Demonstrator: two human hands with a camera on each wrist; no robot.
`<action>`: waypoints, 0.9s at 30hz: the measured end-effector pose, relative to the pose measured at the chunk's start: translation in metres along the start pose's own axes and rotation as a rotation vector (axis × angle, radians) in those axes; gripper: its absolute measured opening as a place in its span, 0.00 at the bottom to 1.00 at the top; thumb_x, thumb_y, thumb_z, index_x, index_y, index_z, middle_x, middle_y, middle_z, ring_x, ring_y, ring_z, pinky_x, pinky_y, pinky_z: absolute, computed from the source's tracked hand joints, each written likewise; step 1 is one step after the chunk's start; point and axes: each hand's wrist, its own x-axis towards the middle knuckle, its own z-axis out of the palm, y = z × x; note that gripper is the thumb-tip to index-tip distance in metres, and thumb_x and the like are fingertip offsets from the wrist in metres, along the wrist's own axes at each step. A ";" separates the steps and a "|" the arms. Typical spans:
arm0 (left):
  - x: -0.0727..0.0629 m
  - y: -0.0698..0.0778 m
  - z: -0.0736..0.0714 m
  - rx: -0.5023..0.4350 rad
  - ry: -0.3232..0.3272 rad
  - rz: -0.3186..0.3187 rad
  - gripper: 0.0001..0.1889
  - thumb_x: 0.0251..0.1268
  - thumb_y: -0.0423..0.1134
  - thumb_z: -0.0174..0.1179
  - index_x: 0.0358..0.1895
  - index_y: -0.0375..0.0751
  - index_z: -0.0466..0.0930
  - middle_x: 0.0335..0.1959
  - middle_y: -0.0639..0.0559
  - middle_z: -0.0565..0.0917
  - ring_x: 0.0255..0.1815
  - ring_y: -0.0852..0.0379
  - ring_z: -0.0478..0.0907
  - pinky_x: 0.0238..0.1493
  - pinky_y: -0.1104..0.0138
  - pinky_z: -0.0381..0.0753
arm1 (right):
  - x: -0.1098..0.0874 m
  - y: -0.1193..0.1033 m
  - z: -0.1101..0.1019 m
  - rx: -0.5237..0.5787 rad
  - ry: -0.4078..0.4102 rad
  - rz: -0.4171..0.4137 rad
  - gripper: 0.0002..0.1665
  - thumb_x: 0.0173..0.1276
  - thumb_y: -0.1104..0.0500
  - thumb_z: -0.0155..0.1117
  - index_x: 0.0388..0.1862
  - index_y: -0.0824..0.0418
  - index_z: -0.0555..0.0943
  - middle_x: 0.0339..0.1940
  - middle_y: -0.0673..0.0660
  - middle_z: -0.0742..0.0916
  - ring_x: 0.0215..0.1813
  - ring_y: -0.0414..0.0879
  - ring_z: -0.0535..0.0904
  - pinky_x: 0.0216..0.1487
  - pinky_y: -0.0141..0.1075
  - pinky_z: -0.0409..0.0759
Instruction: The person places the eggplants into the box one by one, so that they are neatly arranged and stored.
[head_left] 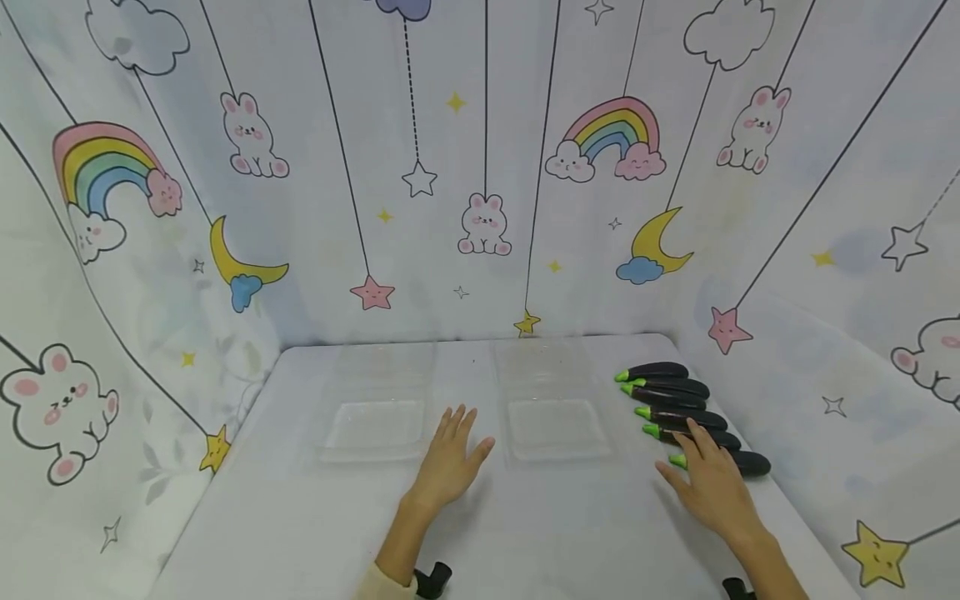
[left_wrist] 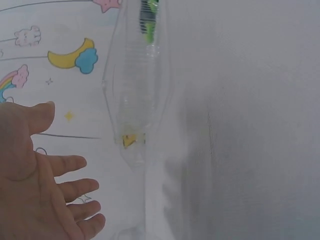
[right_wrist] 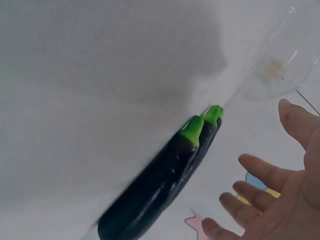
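Note:
Several dark eggplants with green stem ends lie in a loose row at the right of the table, among them the nearest eggplant. My right hand hovers over the near end of the row, fingers spread and overlapping the nearest ones. In the right wrist view, that hand holds nothing beside the front eggplant. Two clear plastic boxes stand mid-table: the left box and the right box, each with a see-through lid section behind. Between their front edges is my left hand, fingers extended and palm bare.
The white table runs back to a cloth backdrop printed with rabbits, stars and rainbows. Cloth also rises along both sides. Black wrist straps show at the bottom of the head view.

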 end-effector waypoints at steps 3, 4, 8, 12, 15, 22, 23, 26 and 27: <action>0.004 0.000 0.004 -0.056 -0.021 -0.030 0.40 0.81 0.64 0.46 0.81 0.36 0.59 0.83 0.34 0.56 0.85 0.34 0.46 0.79 0.36 0.54 | 0.000 0.005 -0.002 -0.009 0.037 -0.010 0.41 0.68 0.48 0.75 0.67 0.74 0.74 0.74 0.79 0.68 0.74 0.76 0.62 0.67 0.76 0.61; 0.005 0.001 0.005 -0.074 -0.025 -0.039 0.41 0.81 0.64 0.46 0.81 0.35 0.59 0.82 0.34 0.56 0.84 0.34 0.47 0.79 0.37 0.55 | 0.000 0.006 -0.002 -0.012 0.047 -0.011 0.41 0.66 0.49 0.77 0.67 0.74 0.75 0.74 0.79 0.69 0.73 0.76 0.63 0.66 0.77 0.61; 0.009 0.002 0.011 -0.139 -0.020 -0.060 0.42 0.81 0.63 0.48 0.80 0.32 0.59 0.80 0.30 0.58 0.82 0.32 0.53 0.77 0.37 0.59 | 0.000 0.013 -0.003 -0.022 0.047 0.004 0.42 0.60 0.52 0.81 0.65 0.74 0.76 0.71 0.80 0.70 0.72 0.78 0.64 0.65 0.78 0.61; 0.013 0.006 0.017 -0.243 -0.001 -0.077 0.39 0.81 0.58 0.52 0.79 0.31 0.60 0.78 0.30 0.62 0.79 0.30 0.59 0.76 0.36 0.62 | 0.000 0.022 -0.002 -0.039 0.029 0.013 0.43 0.56 0.55 0.83 0.64 0.75 0.76 0.69 0.81 0.71 0.70 0.79 0.65 0.63 0.79 0.62; 0.017 0.008 0.023 -0.312 0.009 -0.090 0.37 0.81 0.56 0.53 0.78 0.31 0.61 0.77 0.31 0.63 0.76 0.31 0.63 0.74 0.37 0.66 | 0.000 0.028 -0.002 -0.047 0.041 0.003 0.43 0.51 0.57 0.84 0.62 0.75 0.77 0.68 0.82 0.72 0.67 0.80 0.67 0.62 0.77 0.65; 0.027 0.011 0.037 -0.438 0.045 -0.129 0.33 0.80 0.48 0.57 0.75 0.28 0.65 0.71 0.30 0.68 0.63 0.36 0.77 0.58 0.46 0.84 | 0.000 0.036 -0.002 -0.052 0.082 -0.015 0.43 0.43 0.61 0.87 0.58 0.74 0.80 0.65 0.81 0.75 0.59 0.81 0.72 0.55 0.74 0.72; 0.029 0.010 0.039 -0.452 0.050 -0.135 0.32 0.80 0.47 0.57 0.75 0.27 0.65 0.70 0.30 0.69 0.62 0.37 0.78 0.56 0.48 0.85 | 0.000 0.037 -0.002 -0.055 0.087 -0.019 0.42 0.42 0.62 0.87 0.58 0.74 0.80 0.64 0.81 0.76 0.59 0.81 0.73 0.55 0.73 0.73; 0.032 0.010 0.043 -0.494 0.062 -0.149 0.31 0.79 0.44 0.59 0.74 0.26 0.65 0.68 0.30 0.71 0.57 0.42 0.80 0.51 0.54 0.87 | 0.000 0.039 -0.002 -0.058 0.110 -0.036 0.42 0.39 0.65 0.88 0.56 0.74 0.81 0.63 0.79 0.77 0.58 0.79 0.75 0.55 0.71 0.75; 0.033 0.010 0.045 -0.508 0.066 -0.156 0.31 0.79 0.43 0.59 0.74 0.26 0.66 0.67 0.30 0.71 0.55 0.43 0.81 0.50 0.55 0.88 | 0.000 0.040 -0.002 -0.060 0.116 -0.040 0.41 0.38 0.66 0.87 0.55 0.74 0.81 0.62 0.79 0.78 0.58 0.78 0.76 0.55 0.71 0.75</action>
